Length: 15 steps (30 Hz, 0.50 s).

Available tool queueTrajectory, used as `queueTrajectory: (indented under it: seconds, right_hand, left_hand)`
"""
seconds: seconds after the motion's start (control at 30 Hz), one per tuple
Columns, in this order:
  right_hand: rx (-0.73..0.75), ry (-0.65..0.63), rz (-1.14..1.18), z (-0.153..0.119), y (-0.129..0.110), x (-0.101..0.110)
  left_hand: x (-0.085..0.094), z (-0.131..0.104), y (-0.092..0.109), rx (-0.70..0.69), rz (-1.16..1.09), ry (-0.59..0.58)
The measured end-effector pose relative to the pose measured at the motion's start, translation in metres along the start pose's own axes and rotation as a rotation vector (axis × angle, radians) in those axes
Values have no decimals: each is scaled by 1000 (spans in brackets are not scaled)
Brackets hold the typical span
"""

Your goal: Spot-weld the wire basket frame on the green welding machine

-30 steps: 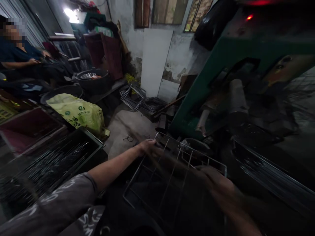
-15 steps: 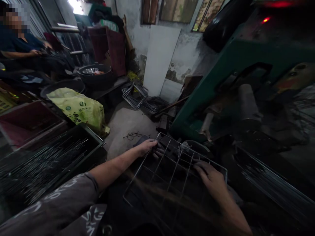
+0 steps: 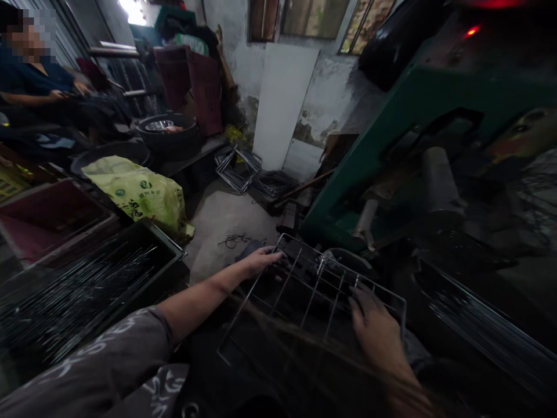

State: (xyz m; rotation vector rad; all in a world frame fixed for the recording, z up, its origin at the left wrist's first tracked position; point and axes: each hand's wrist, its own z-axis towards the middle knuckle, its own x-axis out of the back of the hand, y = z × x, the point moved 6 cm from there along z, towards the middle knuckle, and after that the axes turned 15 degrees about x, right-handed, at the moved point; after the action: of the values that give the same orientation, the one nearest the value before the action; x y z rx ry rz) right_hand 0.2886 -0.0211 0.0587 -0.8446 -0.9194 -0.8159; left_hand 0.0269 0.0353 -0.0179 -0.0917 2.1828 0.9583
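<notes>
A worker's left hand (image 3: pixel 260 259) grips the far-left corner of a wire rack (image 3: pixel 304 290) before a green machine (image 3: pixel 391 133); the right hand (image 3: pixel 376 328) presses flat near its right edge. The rack appears positioned but not yet fed in.

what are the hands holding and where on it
Both hold a wire rack: the left hand grips its far left corner, the right hand rests on the wires near its right edge.
</notes>
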Motion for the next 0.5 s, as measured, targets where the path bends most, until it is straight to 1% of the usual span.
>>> queueTrajectory:
  seconds: [0.07, 0.1, 0.2, 0.27, 0.33, 0.43, 0.5]
  right_hand:
    - [-127, 41, -79, -5, -1, 13]
    - [-188, 24, -111, -6, -2, 17]
    - [-302, -127, -206, -5, -7, 15]
    - [-317, -211, -268, 0, -12, 10]
    - [-303, -254, -285, 6, -18, 4]
    - [-321, -281, -237, 12, -21, -2]
    - [-361, -265, -212, 15, -19, -3]
  left_hand:
    - [-2, -2, 0, -29, -4, 9]
    - [-4, -3, -1, -38, -9, 2]
    - [-11, -5, -3, -61, -32, -35]
    - [-15, -8, -3, -79, -48, -50]
    - [-19, -14, -3, -94, -52, -50]
    - [-22, -25, 1, -122, -49, -23]
    - [-23, -32, 4, -141, -51, -2]
